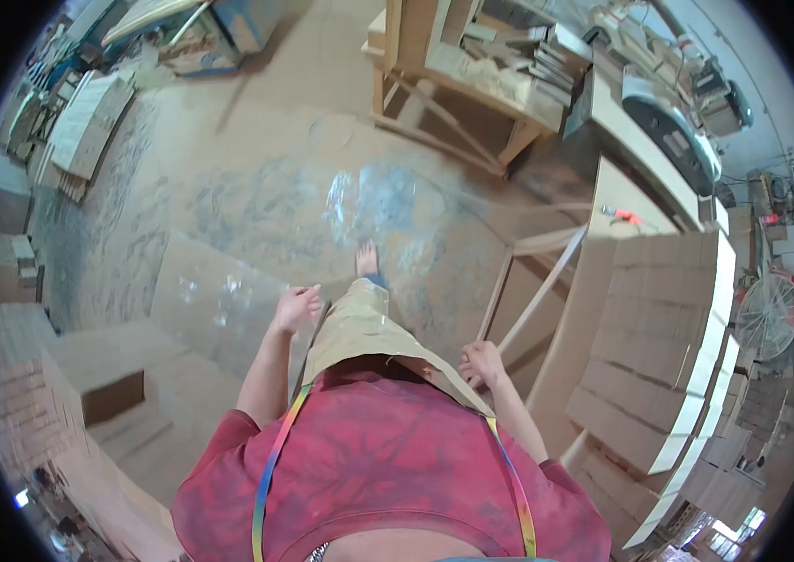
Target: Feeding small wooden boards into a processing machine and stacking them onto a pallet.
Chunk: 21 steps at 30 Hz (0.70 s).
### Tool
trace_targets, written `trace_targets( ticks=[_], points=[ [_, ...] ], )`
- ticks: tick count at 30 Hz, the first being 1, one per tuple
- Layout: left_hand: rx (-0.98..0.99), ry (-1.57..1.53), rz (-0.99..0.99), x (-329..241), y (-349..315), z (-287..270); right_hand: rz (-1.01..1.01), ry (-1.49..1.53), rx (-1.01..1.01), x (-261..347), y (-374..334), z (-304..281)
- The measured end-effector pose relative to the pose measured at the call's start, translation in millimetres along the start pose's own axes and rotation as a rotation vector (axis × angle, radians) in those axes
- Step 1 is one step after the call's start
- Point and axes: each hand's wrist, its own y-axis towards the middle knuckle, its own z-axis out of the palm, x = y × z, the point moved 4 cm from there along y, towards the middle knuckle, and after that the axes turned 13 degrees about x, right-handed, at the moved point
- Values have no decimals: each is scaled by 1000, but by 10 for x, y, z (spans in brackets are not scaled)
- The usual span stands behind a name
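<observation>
My left hand (297,309) hangs in the air left of my tan apron (359,323), its fingers loosely curled and nothing seen in them. On the apron's other side, my right hand (481,362) is closed close to the apron's right edge. Whether it touches the apron I cannot tell, and no object shows in it. A bare foot (368,259) sticks out past the apron's front, on the dusty floor (256,187).
Stacked pale boards (650,328) lie along my right, with a red-handled tool (623,216) beyond them. A wooden workbench (472,84) holding offcuts stands ahead on the right. Plank piles (88,126) stand at the far left, a round fan (769,317) far right.
</observation>
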Motion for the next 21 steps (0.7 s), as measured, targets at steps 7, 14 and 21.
trace_targets(
  ticks=[7, 14, 21],
  points=[
    [103, 367, 86, -1178, 1168, 592, -176, 27, -277, 736, 88, -106],
    [130, 383, 285, -2297, 1361, 1242, -591, -120, -413, 2652, 546, -543],
    [-83, 99, -86, -1139, 629, 357, -720, 502, -347, 4885, 1991, -528]
  ],
)
